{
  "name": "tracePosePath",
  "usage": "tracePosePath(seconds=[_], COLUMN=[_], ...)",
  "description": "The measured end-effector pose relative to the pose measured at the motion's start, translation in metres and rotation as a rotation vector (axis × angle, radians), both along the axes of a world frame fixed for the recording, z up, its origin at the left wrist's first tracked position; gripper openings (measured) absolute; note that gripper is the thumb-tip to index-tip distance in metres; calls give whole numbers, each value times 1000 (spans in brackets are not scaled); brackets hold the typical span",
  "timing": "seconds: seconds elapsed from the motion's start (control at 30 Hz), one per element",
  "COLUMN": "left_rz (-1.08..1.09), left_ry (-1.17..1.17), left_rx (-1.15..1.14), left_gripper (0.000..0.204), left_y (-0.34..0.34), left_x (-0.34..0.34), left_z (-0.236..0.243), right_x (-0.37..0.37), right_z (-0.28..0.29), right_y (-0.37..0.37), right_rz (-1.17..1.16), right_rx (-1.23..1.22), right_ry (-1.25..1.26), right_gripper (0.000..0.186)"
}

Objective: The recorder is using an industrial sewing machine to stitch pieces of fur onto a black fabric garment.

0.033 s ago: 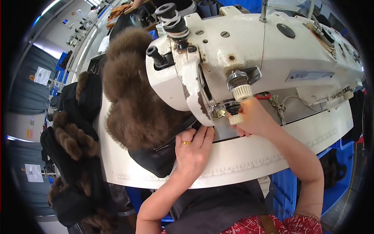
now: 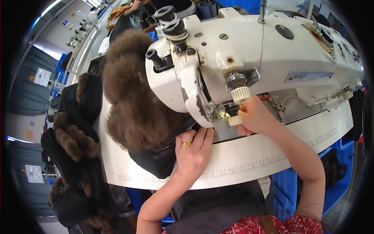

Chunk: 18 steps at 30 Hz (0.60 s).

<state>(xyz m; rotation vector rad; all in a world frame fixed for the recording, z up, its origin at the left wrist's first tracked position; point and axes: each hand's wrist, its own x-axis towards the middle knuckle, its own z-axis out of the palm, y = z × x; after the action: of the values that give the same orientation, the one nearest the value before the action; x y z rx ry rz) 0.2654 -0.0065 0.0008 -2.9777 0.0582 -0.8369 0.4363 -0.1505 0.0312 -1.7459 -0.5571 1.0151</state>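
I see the left hand pressing, fingers extended, on a black garment with plush brown fur and a silvery zipper, on the white table beside the sewing machine; the right hand's grip I cannot tell.

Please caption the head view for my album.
Left fingers rest on zippered black material beside brown fur at a white sewing machine.

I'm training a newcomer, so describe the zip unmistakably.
Left of the white sewing machine is the big brown fur. Along its lower edge, beside the left hand, runs the zip, its silvery teeth setting it apart from the plain black fabric.
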Motion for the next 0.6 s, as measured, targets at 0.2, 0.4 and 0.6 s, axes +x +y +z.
tracePosePath(seconds=[0.2,0.4,0.6], left_rz=[22,20,51], left_ry=[-6,-20,-29], left_rx=[-12,-6,5], left_gripper=[31,31,32], left_y=[0,-3,-6], left_x=[-2,2,5], left_z=[0,1,3], right_x=[-12,-29,-34], right_z=[-7,-35,-39], right_y=[-2,1,2], right_rz=[-107,206,296], right_rx=[176,310,70], right_ry=[-11,-1373,-1596], right_gripper=[16,28,45])
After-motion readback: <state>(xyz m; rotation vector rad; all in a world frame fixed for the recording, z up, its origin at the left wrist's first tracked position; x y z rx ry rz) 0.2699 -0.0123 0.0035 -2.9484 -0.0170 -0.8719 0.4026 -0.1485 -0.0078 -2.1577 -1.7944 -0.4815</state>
